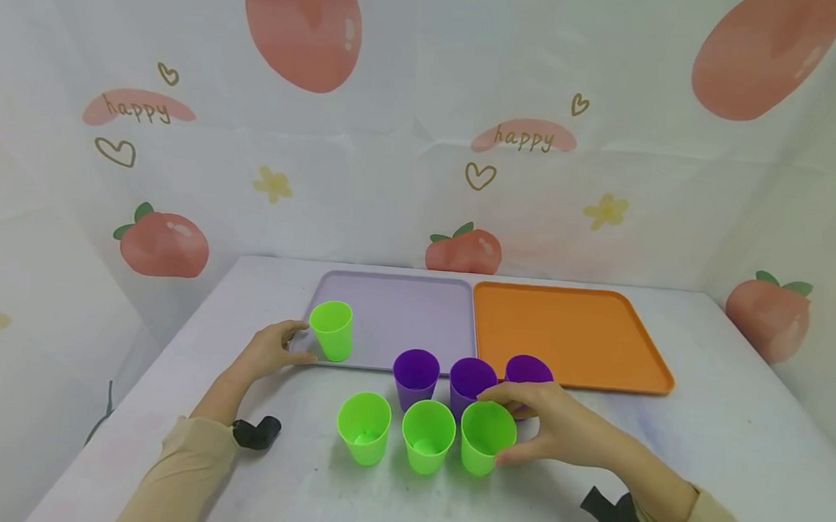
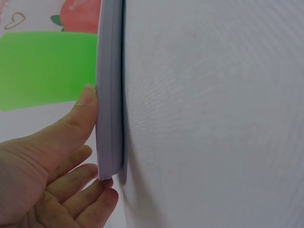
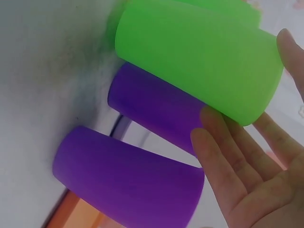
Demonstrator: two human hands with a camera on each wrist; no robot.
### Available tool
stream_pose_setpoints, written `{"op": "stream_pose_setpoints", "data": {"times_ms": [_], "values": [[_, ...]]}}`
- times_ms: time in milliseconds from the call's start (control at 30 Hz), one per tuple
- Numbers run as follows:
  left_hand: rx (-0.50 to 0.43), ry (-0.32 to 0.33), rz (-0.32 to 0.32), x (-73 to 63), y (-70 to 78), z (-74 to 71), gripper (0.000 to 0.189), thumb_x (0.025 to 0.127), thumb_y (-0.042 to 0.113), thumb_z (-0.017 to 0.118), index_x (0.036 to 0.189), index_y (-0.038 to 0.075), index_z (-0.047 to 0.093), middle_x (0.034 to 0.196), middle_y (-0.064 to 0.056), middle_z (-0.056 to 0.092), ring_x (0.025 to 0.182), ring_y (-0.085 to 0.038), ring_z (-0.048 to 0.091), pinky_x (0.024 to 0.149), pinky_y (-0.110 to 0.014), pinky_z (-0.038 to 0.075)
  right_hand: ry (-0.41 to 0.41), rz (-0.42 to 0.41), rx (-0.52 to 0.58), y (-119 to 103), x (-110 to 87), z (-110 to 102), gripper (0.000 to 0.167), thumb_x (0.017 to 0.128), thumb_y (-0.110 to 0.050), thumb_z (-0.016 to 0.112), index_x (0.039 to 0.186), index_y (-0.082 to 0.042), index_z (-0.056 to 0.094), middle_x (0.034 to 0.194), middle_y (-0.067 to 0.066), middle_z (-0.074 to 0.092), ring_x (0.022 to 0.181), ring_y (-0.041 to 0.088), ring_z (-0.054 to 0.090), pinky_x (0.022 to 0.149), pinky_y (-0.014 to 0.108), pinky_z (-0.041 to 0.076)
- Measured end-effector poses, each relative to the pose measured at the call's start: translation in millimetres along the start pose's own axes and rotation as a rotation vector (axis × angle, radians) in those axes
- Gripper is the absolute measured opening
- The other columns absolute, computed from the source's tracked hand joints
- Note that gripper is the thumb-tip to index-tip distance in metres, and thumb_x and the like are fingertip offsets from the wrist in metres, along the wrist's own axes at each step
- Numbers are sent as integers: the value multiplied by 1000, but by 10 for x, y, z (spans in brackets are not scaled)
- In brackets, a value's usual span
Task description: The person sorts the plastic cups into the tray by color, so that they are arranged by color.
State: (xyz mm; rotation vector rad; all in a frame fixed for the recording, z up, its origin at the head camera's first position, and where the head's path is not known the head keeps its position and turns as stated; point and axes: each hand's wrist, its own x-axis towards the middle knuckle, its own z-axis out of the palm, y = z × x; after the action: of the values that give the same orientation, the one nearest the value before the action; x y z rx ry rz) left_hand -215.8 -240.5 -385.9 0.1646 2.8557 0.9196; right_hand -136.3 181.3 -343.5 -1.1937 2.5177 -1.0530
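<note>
On the left corner of the lavender tray (image 1: 401,315) stands a green plastic cup (image 1: 332,331). Beside it is my left hand (image 1: 271,352), fingers loosely spread; in the left wrist view its thumb (image 2: 78,116) lies at the tray rim by the cup's base. At the right end of the front row, my right hand (image 1: 565,426) spreads around another green cup (image 1: 479,449), thumb by the near rim and fingers along the far side. Whether it touches firmly is unclear. A purple cup (image 3: 128,175) stands close to those fingers in the right wrist view.
Two more green cups (image 1: 364,439) stand left in the front row. Behind are three purple cups (image 1: 415,383), close to the trays' front edge. An orange tray (image 1: 563,332) adjoins the lavender one. A printed cloth (image 1: 394,173) hangs behind the white table.
</note>
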Motion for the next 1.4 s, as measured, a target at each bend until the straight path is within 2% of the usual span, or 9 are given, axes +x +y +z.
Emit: {"op": "stream_pose_setpoints", "data": {"times_ms": [333,633,900,1133,1400], "values": [[12,0,7,-26,35,-9,69,79,25,74,133,-7,44,136,-33,43,123,-50,44,99,-55,43,39,-8,-67,-85,-47,-89,57,73,-44,75,119,-13,59,105,-6,66,91,3,63,82,25,56],[15,0,3,-20,22,-5,69,79,26,74,133,-6,44,136,-32,43,123,-50,44,99,-54,43,44,0,-80,-187,-45,-191,58,73,-45,75,118,-12,59,106,-4,66,90,2,61,81,27,57],[14,-4,-3,-14,15,-8,71,79,27,74,133,-6,43,137,-32,42,123,-49,44,99,-55,43,97,-89,-109,-263,-45,-357,57,71,-36,79,121,-16,57,105,-8,66,91,3,63,80,26,57],[8,-1,3,10,-14,4,70,79,26,74,134,-6,43,138,-32,41,124,-49,43,101,-55,42,123,-42,-109,-345,-56,-504,59,71,-39,78,122,-17,57,110,-7,67,95,2,63,78,30,59],[5,3,3,28,-29,10,70,79,26,74,134,-5,43,138,-32,42,123,-49,43,100,-55,42,184,-106,-203,-392,39,-656,60,69,-29,82,120,-11,58,109,-1,68,95,9,67,78,30,58]]}}
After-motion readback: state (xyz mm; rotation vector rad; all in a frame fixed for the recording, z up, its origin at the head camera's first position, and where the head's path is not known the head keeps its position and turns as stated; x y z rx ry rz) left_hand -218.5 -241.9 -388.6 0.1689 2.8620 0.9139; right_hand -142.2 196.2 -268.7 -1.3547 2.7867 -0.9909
